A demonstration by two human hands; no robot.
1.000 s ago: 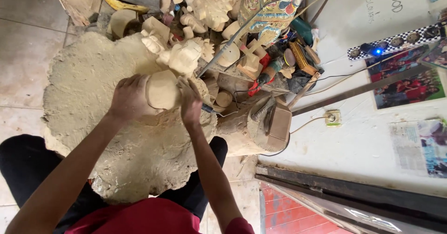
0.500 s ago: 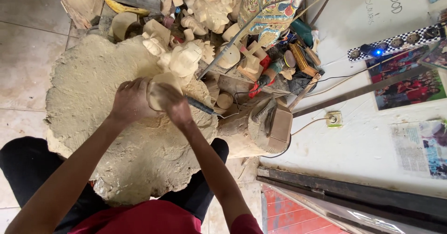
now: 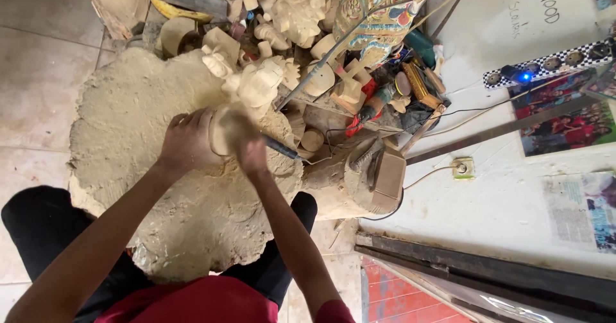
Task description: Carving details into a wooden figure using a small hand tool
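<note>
A pale rounded wooden piece (image 3: 221, 129) rests on a big sawdust-covered stump (image 3: 147, 188). My left hand (image 3: 186, 142) grips its left side. My right hand (image 3: 251, 149) is pressed against its right side, closed around a dark-handled carving tool (image 3: 282, 148) whose handle sticks out to the right. The tool's tip is hidden behind my fingers and the piece.
Several unfinished wooden carvings (image 3: 269, 72) are piled at the stump's far edge, with a painted carving (image 3: 372, 15) behind them. Hand tools and a red power tool (image 3: 366, 104) lie to the right. A wooden mallet (image 3: 378, 175) rests on a log. A wall socket (image 3: 461, 167) is nearby.
My right hand has moved across the wooden piece, from its lower right up onto its right face. My left hand keeps its grip on the piece.
</note>
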